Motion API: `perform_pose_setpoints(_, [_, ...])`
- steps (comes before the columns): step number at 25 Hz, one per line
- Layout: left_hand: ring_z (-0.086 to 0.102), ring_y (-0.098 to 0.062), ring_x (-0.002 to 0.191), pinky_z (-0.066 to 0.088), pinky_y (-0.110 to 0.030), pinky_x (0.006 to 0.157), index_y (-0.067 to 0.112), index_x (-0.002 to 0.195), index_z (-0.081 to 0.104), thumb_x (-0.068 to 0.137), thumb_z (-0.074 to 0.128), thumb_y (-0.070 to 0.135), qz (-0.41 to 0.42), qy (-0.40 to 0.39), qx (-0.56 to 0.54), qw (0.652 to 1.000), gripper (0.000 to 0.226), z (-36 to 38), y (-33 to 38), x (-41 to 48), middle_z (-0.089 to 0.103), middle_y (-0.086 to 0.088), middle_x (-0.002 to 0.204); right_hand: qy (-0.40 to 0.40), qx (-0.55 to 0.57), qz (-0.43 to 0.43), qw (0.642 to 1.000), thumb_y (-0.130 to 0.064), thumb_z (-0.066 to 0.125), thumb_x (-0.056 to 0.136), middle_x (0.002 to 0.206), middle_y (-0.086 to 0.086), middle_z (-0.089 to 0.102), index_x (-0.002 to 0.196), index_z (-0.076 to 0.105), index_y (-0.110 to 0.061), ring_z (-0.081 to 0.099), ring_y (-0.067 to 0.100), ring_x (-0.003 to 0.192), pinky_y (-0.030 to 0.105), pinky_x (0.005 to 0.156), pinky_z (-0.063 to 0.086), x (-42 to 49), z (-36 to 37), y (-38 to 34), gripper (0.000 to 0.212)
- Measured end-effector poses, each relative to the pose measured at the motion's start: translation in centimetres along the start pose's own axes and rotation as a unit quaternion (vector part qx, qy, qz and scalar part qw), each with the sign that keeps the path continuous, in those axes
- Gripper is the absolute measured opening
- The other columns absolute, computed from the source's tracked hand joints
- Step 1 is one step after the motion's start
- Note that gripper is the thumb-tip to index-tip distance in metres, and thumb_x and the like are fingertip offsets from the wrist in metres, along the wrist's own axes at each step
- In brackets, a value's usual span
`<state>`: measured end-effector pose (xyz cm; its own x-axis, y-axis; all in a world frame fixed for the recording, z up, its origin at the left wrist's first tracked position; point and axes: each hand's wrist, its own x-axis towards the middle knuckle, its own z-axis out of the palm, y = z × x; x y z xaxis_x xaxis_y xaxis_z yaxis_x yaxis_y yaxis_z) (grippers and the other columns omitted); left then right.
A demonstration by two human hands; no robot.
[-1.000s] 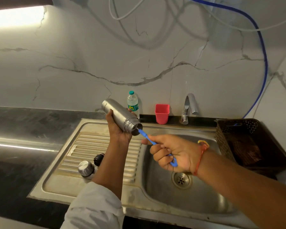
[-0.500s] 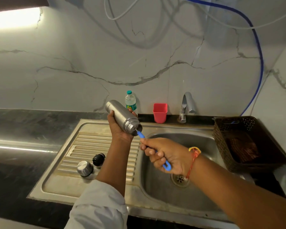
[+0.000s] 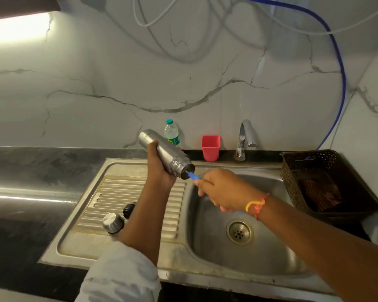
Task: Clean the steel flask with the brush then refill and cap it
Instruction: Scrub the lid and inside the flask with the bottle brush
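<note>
the steel flask is rigid and smooth-walled, and over a sink it is probably wet and slippery, so the mid-body is the safest place to take it, which is where you have it. empty, it should feel light; expect it to grow heavy once you refill it. your left hand grips the flask round its middle from below, fingers curled about the barrel. it holds the flask in the air above the line where the draining board meets the sink basin, tilted with its base up toward the wall and its open mouth down toward your right. your right hand is closed round the brush, whose thin blue handle runs from the fist straight into the mouth. the bristle end is hidden inside, so you cannot tell how deep it sits. the fist is blurred and lies just beside the mouth, apparently clear of the rim. the handle looks like thin plastic and may flex, so a grip close to the mouth should give you control. the steel cap and a black stopper lie on the draining board, just left of your left forearm.
</note>
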<state>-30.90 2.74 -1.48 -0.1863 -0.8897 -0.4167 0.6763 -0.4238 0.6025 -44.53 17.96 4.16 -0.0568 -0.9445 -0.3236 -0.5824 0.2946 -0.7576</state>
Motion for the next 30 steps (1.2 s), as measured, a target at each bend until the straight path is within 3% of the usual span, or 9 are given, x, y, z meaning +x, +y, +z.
perform_pose_setpoints(4, [0.074, -0.029, 0.076, 0.060, -0.040, 0.064, 0.004, 0.136, 0.052, 0.083, 0.073, 0.053, 0.009, -0.053, -0.060, 0.997, 0.075, -0.1, 1.8, 1.1, 0.069, -0.015, 0.094, -0.074, 0.235, 0.043, 0.968, -0.040, 0.045, 0.104, 0.054, -0.001, 0.043, 0.097, 0.066, -0.004, 0.032, 0.005, 0.034, 0.017, 0.033, 0.026, -2.9, 1.1, -0.1, 0.042])
perform_pose_setpoints(7, [0.071, -0.026, 0.079, 0.060, -0.037, 0.068, 0.004, 0.128, 0.053, 0.083, 0.070, 0.054, 0.012, -0.099, -0.126, 0.987, 0.069, 0.5, 2.1, 1.1, 0.068, -0.012, 0.091, -0.182, 0.486, 0.067, 0.852, -0.037, 0.050, 0.101, 0.049, -0.004, 0.037, 0.095, 0.062, -0.005, 0.030, 0.002, 0.030, 0.013, 0.028, 0.023, -3.2, 0.9, -0.3, 0.035])
perform_pose_setpoints(9, [0.069, -0.024, 0.080, 0.059, -0.035, 0.071, 0.004, 0.122, 0.054, 0.086, 0.067, 0.053, 0.017, -0.139, -0.114, 0.984, 0.063, 1.3, 1.4, 0.5, 0.066, -0.011, 0.092, -0.229, 0.582, 0.066, 0.777, -0.035, 0.053, 0.099, 0.047, -0.006, 0.036, 0.093, 0.061, -0.005, 0.031, 0.003, 0.028, 0.012, 0.027, 0.024, -3.2, 0.7, -0.4, 0.031])
perform_pose_setpoints(12, [0.068, -0.023, 0.080, 0.058, -0.035, 0.072, 0.005, 0.115, 0.057, 0.085, 0.066, 0.054, 0.031, -0.166, -0.102, 0.980, 0.058, 1.7, 2.4, 0.8, 0.064, -0.009, 0.093, -0.271, 0.616, 0.081, 0.735, -0.031, 0.056, 0.095, 0.046, -0.006, 0.036, 0.090, 0.063, -0.003, 0.033, 0.002, 0.027, 0.011, 0.026, 0.025, -4.4, 0.6, 0.2, 0.029])
perform_pose_setpoints(20, [0.072, -0.026, 0.082, 0.060, -0.040, 0.070, 0.004, 0.138, 0.051, 0.086, 0.069, 0.053, 0.053, -0.111, 0.011, 0.992, 0.073, 1.5, 2.8, 1.2, 0.071, -0.011, 0.090, -0.226, 0.557, 0.129, 0.789, -0.035, 0.056, 0.095, 0.046, -0.006, 0.037, 0.091, 0.060, -0.004, 0.033, 0.002, 0.027, 0.011, 0.026, 0.025, -3.7, 0.2, 1.3, 0.032])
perform_pose_setpoints(25, [0.072, -0.027, 0.081, 0.060, -0.042, 0.077, 0.006, 0.139, 0.051, 0.085, 0.070, 0.054, 0.026, -0.114, 0.063, 0.991, 0.076, 1.4, 0.5, 0.9, 0.071, -0.014, 0.093, -0.216, 0.524, 0.148, 0.810, -0.034, 0.049, 0.102, 0.048, -0.006, 0.039, 0.096, 0.059, -0.003, 0.034, 0.003, 0.029, 0.010, 0.029, 0.026, -2.7, -0.3, 0.9, 0.032])
perform_pose_setpoints(30, [0.071, -0.026, 0.079, 0.060, -0.040, 0.074, 0.006, 0.134, 0.053, 0.087, 0.068, 0.054, 0.021, -0.121, 0.033, 0.992, 0.069, 1.6, 0.7, 1.0, 0.071, -0.012, 0.089, -0.218, 0.517, 0.159, 0.812, -0.034, 0.049, 0.102, 0.048, -0.006, 0.040, 0.096, 0.059, -0.003, 0.035, 0.003, 0.029, 0.010, 0.028, 0.027, -2.8, -0.3, 1.0, 0.033])
